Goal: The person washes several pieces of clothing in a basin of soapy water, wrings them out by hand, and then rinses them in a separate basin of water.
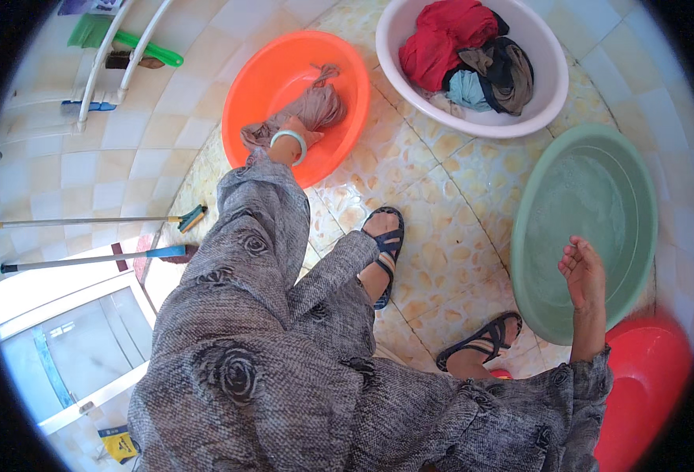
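My left hand (295, 131), with a pale bangle at the wrist, is down in the orange plastic basin (235, 88). It grips a bunched, twisted brown garment (323, 106) that lies against the basin floor. Part of that hand is hidden by the cloth. Over the near side of the green plastic basin (527, 236) is my right hand (583, 274), holding nothing, its fingers loosely bent and the thumb apart. Cloudy water (577, 200) with some foam stands in the green basin.
A white basin (394, 71) holds red, dark and light-blue clothes (450, 41). At the lower right is a red plastic tub (648, 377). A broom (164, 252) and a floor brush (190, 219) lean at the left. Green and blue brushes hang by a white rack (96, 65).
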